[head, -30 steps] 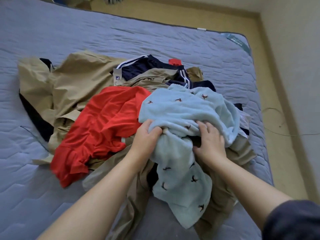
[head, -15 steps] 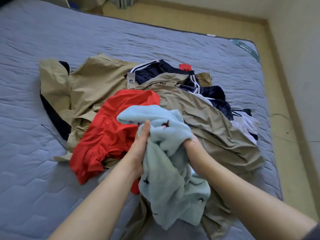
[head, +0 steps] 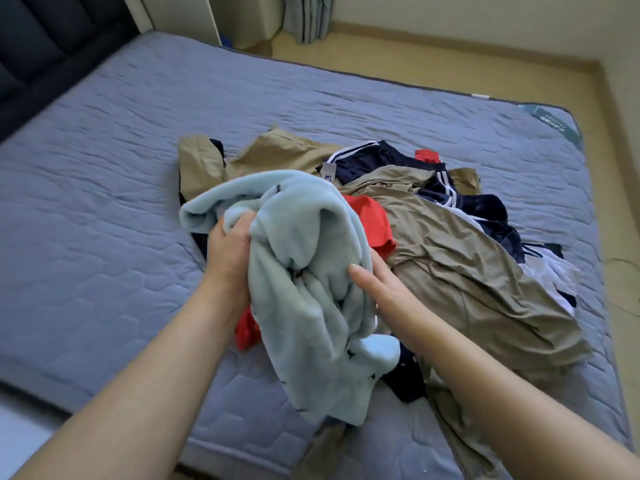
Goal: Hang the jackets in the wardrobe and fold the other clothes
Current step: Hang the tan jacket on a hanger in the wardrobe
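A fluffy light blue garment [head: 304,271] with small dark bird marks hangs bunched between my hands, lifted off the clothes pile. My left hand [head: 228,252] grips its upper left folds. My right hand [head: 372,284] holds its right side, thumb on the fabric and fingers hidden behind it. Under and beside it lies the pile: a khaki jacket [head: 460,271], a red garment [head: 372,220], a navy piece with white stripes [head: 377,159], another tan piece [head: 277,152] and some white cloth [head: 554,271].
The clothes lie on a blue-grey quilted mattress [head: 104,237]. A dark headboard [head: 41,53] stands at the far left. Beyond the bed is a beige floor [head: 450,60] with curtains [head: 306,15]. A thin cable [head: 620,261] lies on the floor at the right.
Both hands have lifted the light blue garment up and to the left, off the pile, uncovering the khaki jacket. The view has swung toward the headboard.
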Demonstrator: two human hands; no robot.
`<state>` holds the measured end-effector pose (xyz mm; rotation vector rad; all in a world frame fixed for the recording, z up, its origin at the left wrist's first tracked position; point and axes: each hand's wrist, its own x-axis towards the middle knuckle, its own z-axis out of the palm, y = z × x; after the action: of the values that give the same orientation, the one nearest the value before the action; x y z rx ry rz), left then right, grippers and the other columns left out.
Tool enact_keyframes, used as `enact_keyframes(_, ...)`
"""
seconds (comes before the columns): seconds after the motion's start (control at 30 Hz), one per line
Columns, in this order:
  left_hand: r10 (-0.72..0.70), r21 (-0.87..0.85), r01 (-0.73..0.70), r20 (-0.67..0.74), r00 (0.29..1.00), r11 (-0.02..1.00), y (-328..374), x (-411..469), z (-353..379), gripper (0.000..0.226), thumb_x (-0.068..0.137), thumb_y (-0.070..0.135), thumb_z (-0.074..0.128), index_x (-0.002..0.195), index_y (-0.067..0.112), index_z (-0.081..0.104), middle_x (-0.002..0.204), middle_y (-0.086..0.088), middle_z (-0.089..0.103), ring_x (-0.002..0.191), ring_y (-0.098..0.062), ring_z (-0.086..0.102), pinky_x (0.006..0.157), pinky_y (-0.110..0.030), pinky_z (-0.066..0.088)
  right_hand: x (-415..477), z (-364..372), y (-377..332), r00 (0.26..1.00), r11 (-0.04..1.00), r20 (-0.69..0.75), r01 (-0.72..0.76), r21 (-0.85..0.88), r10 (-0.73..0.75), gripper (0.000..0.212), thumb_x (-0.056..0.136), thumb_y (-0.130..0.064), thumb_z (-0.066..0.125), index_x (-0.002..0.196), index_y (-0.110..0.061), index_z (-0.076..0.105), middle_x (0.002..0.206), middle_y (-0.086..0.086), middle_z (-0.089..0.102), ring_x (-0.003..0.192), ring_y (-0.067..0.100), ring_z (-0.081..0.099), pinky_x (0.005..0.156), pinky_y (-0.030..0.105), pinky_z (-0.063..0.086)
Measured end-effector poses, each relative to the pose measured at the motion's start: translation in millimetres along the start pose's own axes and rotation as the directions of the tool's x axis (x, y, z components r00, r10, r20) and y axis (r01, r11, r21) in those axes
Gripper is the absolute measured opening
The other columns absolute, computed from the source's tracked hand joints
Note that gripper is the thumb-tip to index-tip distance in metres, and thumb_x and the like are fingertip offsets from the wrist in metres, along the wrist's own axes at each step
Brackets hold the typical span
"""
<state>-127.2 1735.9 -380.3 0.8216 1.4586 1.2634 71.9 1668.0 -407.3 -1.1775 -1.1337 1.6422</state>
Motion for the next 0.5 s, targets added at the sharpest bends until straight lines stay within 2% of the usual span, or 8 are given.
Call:
enact_keyframes(0.13, 0.151, 0.075, -0.141, -0.14, 0.979, 0.987, 72, 15, -69, 0.023, 0.089, 0.007, 0.046, 0.071, 0.02, 0.049, 0.066, 0.004, 0.048, 0.055, -0.006, 0.048, 0.054, -0.021, 0.041, 41, 98, -36, 0.993, 0.994, 0.047, 0.106, 0.017, -0.106, 0.05, 0.087, -0.028, 0.058, 0.135, -0.032, 0.044, 0.127, -0.01, 0.06, 0.117, 0.002, 0.057, 0.09, 0.02, 0.048)
enact_keyframes(0.2, 0.274, 0.169, -0.241, -0.213, 0.938, 0.956, 109, 17, -104, 0.026, 0.088, 0.005, 0.044, 0.066, 0.018, 0.045, 0.061, 0.004, 0.043, 0.048, -0.004, 0.042, 0.046, -0.018, 0.037, 63, 145, -55, 0.987, 0.989, 0.095, 0.118, 0.094, -0.127, 0.051, 0.09, -0.02, 0.057, 0.138, -0.025, 0.043, 0.129, 0.0, 0.06, 0.118, 0.012, 0.058, 0.097, 0.028, 0.049)
enact_keyframes(0.23, 0.324, 0.192, -0.282, -0.242, 0.914, 0.94, 123, 20, -122, 0.025, 0.087, 0.005, 0.043, 0.065, 0.017, 0.042, 0.059, 0.004, 0.041, 0.048, -0.005, 0.039, 0.045, -0.019, 0.035, 71, 167, -63, 0.983, 0.987, 0.134, 0.115, 0.112, -0.129, 0.051, 0.093, -0.016, 0.057, 0.14, -0.026, 0.041, 0.131, 0.003, 0.059, 0.119, 0.015, 0.058, 0.099, 0.032, 0.048)
enact_keyframes(0.3, 0.373, 0.206, -0.318, -0.344, 0.862, 0.925, 140, 29, -155, 0.014, 0.084, 0.009, 0.044, 0.072, 0.016, 0.047, 0.064, 0.005, 0.046, 0.054, -0.006, 0.044, 0.05, -0.02, 0.04, 85, 204, -67, 0.974, 0.988, 0.195, 0.091, 0.124, -0.114, 0.053, 0.095, -0.015, 0.055, 0.142, -0.034, 0.039, 0.128, -0.004, 0.061, 0.115, 0.01, 0.059, 0.094, 0.028, 0.049)
enact_keyframes(0.33, 0.355, 0.222, -0.285, -0.417, 0.837, 0.932, 140, 35, -172, 0.004, 0.083, 0.015, 0.048, 0.081, 0.016, 0.051, 0.07, 0.007, 0.051, 0.061, -0.006, 0.05, 0.057, -0.021, 0.045, 90, 217, -62, 0.973, 0.991, 0.214, 0.065, 0.116, -0.088, 0.056, 0.094, -0.017, 0.055, 0.143, -0.038, 0.036, 0.126, -0.01, 0.061, 0.111, 0.004, 0.06, 0.092, 0.025, 0.049)
enact_keyframes(0.37, 0.319, 0.262, -0.215, -0.469, 0.824, 0.941, 135, 44, -188, 0.01, 0.082, 0.019, 0.053, 0.091, 0.017, 0.051, 0.078, 0.007, 0.055, 0.072, -0.01, 0.055, 0.066, -0.026, 0.049, 93, 225, -53, 0.973, 0.995, 0.225, 0.033, 0.091, -0.053, 0.059, 0.094, -0.02, 0.056, 0.144, -0.042, 0.032, 0.13, -0.012, 0.058, 0.109, -0.003, 0.058, 0.091, 0.024, 0.047)
enact_keyframes(0.43, 0.174, 0.374, 0.033, -0.505, 0.846, 0.927, 109, 59, -215, 0.036, 0.08, 0.023, 0.062, 0.111, 0.015, 0.047, 0.099, 0.0, 0.059, 0.094, -0.021, 0.059, 0.081, -0.035, 0.051, 93, 226, -23, 0.978, 0.999, 0.205, -0.042, -0.004, 0.042, 0.065, 0.092, -0.026, 0.058, 0.147, -0.043, 0.026, 0.144, -0.009, 0.044, 0.105, -0.013, 0.052, 0.09, 0.02, 0.042)
enact_keyframes(0.5, 0.013, 0.495, 0.27, -0.495, 0.869, 0.826, 67, 64, -227, 0.062, 0.079, 0.025, 0.068, 0.132, 0.014, 0.039, 0.127, -0.012, 0.052, 0.11, -0.029, 0.055, 0.089, -0.041, 0.048, 83, 208, 17, 0.981, 0.984, 0.131, -0.131, -0.118, 0.146, 0.068, 0.092, -0.026, 0.059, 0.149, -0.038, 0.023, 0.15, -0.001, 0.036, 0.112, -0.006, 0.049, 0.094, 0.023, 0.042)
